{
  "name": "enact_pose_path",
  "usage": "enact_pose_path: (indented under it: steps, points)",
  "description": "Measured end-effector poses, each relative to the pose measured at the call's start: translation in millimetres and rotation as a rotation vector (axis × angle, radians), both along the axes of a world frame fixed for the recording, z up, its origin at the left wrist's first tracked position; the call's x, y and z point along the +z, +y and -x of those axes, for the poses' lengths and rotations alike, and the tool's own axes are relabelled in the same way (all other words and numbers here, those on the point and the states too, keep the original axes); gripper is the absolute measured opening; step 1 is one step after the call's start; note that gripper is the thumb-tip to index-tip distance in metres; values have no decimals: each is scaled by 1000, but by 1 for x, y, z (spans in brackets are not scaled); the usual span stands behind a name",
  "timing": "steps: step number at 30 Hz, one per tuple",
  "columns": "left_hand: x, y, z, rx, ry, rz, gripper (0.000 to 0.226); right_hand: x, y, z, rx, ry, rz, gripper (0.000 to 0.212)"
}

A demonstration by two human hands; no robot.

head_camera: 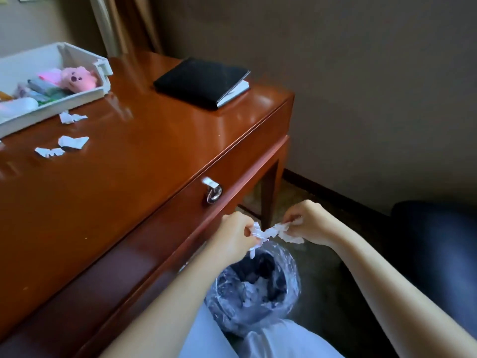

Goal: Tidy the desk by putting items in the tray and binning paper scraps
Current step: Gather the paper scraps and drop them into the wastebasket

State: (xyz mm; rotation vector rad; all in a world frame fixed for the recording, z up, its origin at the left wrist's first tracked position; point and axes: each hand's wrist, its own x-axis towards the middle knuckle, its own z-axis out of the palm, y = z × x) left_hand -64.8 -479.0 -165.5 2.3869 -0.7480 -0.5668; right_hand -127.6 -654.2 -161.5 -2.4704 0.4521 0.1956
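Note:
My left hand (233, 235) and my right hand (311, 223) both pinch crumpled white paper scraps (272, 232) just above a bin (289, 264) lined with a clear plastic bag, on the floor beside the desk. White paper lies inside the bin. Three more torn scraps lie on the wooden desk (134, 156): one (71, 117) near the tray, two (73, 142) (49, 151) further forward. The white tray (77, 98) at the desk's far left holds a pink plush toy (77, 80), pens and other small items.
A black notebook (201, 82) lies at the desk's far right corner. A drawer with a metal ring pull (213, 196) runs along the desk front. A dark chair (436, 249) stands at the right. My lap in light clothing is at the bottom.

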Motion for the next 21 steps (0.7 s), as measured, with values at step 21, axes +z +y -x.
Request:
enact_pose_path:
  steps: [21]
  points:
    - [-173,-13,-10,73,453,-227,24,-174,29,-16,-61,448,-133,45]
